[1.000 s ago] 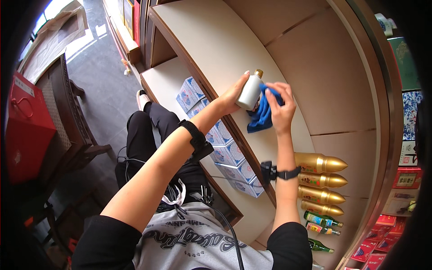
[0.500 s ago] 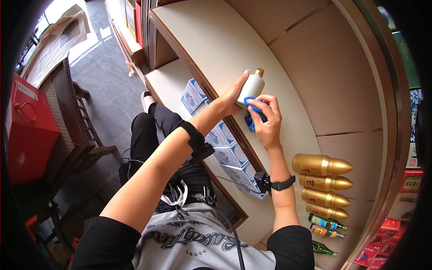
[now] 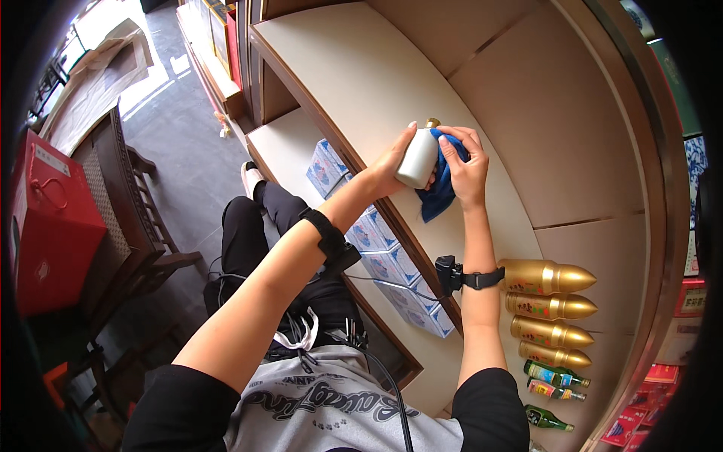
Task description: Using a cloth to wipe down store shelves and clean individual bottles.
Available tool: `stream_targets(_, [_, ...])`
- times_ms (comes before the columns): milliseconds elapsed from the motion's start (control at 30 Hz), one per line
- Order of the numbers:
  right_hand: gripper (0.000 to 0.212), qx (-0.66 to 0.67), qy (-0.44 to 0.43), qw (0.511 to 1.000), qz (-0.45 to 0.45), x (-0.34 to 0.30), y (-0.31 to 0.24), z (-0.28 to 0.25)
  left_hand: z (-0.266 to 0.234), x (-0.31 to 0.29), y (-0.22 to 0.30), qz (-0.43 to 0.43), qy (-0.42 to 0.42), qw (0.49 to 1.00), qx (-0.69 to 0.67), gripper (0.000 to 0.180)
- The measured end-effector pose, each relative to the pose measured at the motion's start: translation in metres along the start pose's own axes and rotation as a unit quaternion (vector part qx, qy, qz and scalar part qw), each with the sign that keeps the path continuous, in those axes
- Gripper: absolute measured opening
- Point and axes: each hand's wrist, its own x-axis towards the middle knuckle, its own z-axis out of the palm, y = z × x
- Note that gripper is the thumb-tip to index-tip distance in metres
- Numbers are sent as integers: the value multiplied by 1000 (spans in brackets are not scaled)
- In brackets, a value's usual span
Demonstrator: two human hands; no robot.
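A white bottle (image 3: 416,160) with a gold cap (image 3: 432,123) is held above the cream shelf top. My left hand (image 3: 389,166) is wrapped round its left side, with some fingers reaching behind its base. With my right hand (image 3: 465,162) I pinch a blue cloth (image 3: 444,181) against the bottle's right side, close to the shoulder and cap. The cloth's loose end hangs down beside the bottle. Part of the cap is covered by cloth and fingers.
Several gold bullet-shaped bottles (image 3: 550,276) and small green bottles (image 3: 556,374) stand right on the shelf (image 3: 354,60). Blue-and-white boxes (image 3: 384,267) fill the lower shelf. At left are a dark wooden chair (image 3: 124,181) and a red gift bag (image 3: 60,226).
My right hand and the blue cloth have moved up from the bottle's lower part to its shoulder and cap. The cloth has spread out more, and the bottle has shifted slightly left.
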Motion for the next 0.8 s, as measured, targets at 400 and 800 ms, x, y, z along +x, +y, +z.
stream_targets(400, [16, -38, -168, 984, -55, -39, -48, -7, 0, -6, 0, 7, 45, 998, 43, 59])
stream_targets(800, [12, -163, -84, 982, -53, -26, -51, 7, 14, -11, -4, 42, 74, 988, 129, 53])
